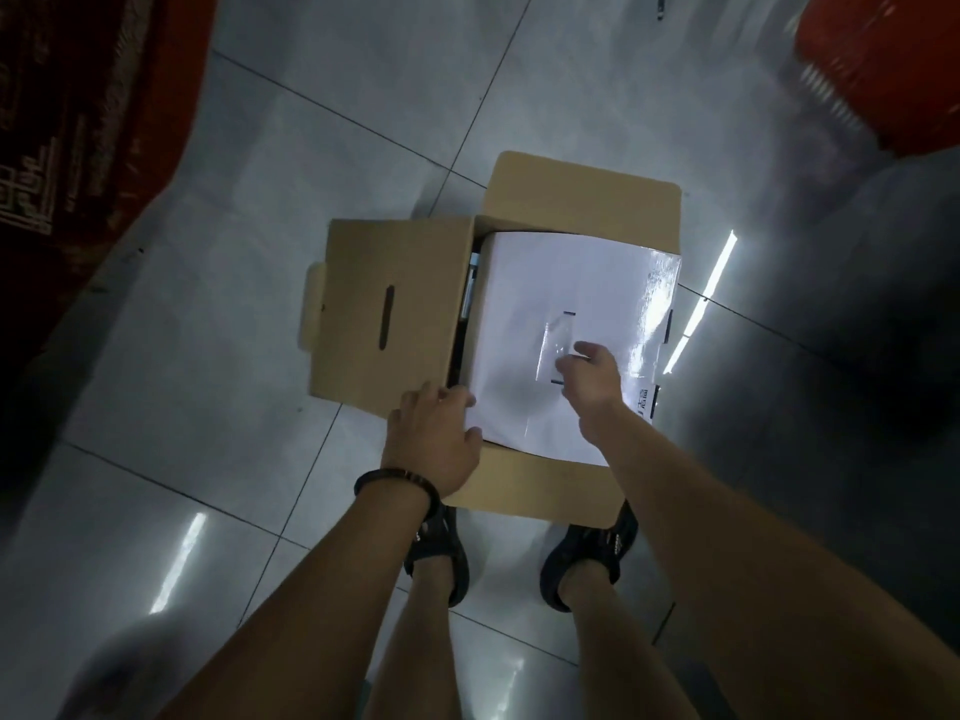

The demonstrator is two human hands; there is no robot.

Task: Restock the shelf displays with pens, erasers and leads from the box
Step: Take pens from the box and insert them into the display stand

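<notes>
A brown cardboard box [395, 304] stands open on the tiled floor in front of my feet, its left flap folded out flat. A glossy white inner box [545, 283] fills the opening, sealed with a strip of clear tape [558, 340] across its middle seam. My left hand [434, 439] grips the near left corner of the white box, fingers curled over its edge. My right hand [592, 376] rests on top of it with the fingers at the tape strip. Dark items show in the gap along the white box's left side; I cannot tell what they are.
A dark red patterned rug [78, 122] lies at the left. A red basket [893, 65] sits at the top right. My two feet in black sandals [587, 558] stand right behind the box. Shiny grey floor tiles [311, 96] surround it.
</notes>
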